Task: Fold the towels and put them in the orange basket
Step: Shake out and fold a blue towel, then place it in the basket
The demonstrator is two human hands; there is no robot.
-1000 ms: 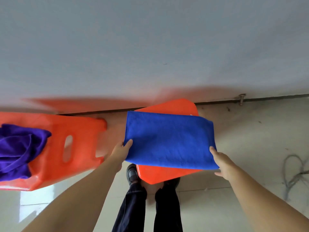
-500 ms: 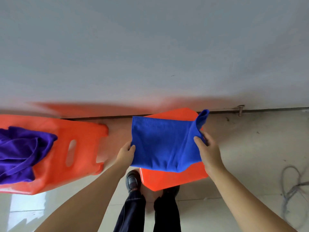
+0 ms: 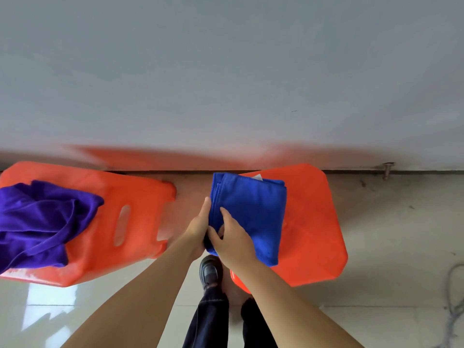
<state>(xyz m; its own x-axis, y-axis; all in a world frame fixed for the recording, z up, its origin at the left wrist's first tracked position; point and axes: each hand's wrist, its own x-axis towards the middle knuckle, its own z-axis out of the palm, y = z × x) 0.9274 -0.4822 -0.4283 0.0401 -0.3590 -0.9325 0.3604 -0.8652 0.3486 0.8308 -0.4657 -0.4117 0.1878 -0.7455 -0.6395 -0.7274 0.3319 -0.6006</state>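
Both hands, left (image 3: 198, 234) and right (image 3: 233, 239), are pinching the folded blue towel (image 3: 253, 212) together; folding seems done, so next is lowering it into the basket (image 3: 316, 222).

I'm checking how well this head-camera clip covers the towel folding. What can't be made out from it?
Head view only:
- Crumpled purple towel: cut off by the left edge.
- Right orange plastic basket: inside hidden by the folded blue towel held over it.
- Blue towel's near-left corner: covered by both hands, left and right.
- Left orange plastic basket: partly cut off by the left edge.
- Grey cable on the floor: cut off by the right edge.
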